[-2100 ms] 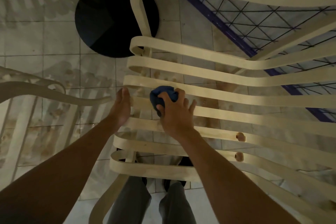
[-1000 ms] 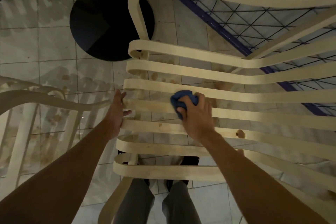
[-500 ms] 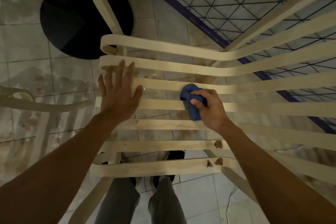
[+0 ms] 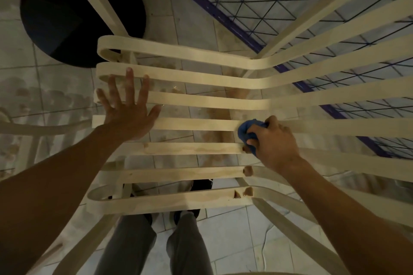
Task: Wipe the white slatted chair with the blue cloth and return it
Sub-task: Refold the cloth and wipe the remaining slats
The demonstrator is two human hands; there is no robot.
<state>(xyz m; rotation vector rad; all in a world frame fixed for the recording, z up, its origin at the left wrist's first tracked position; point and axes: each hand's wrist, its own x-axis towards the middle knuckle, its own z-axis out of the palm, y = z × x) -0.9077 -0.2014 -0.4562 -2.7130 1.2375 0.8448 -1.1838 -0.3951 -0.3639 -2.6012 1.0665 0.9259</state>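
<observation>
Head view: two hands (image 4: 127, 113) (image 4: 275, 141), one cloth (image 4: 244, 130), one chair (image 4: 196, 124).

Smooth matt plastic chair (image 4: 201, 124), soft blue cloth (image 4: 244, 130), glossy stained floor tiles (image 4: 234, 230).

Pale tile floor (image 4: 234, 236) under everything, brownish blotches (image 4: 214, 136) all over it beneath seat. On it we had white slatted chair (image 4: 201, 124) right in front, black round base (image 4: 67, 18) far left, bit of second pale chair (image 4: 29, 128) at left edge, blue wire grid (image 4: 223, 19) far right. Our dark shoes (image 4: 202, 185) sat on tile under front slats.
</observation>
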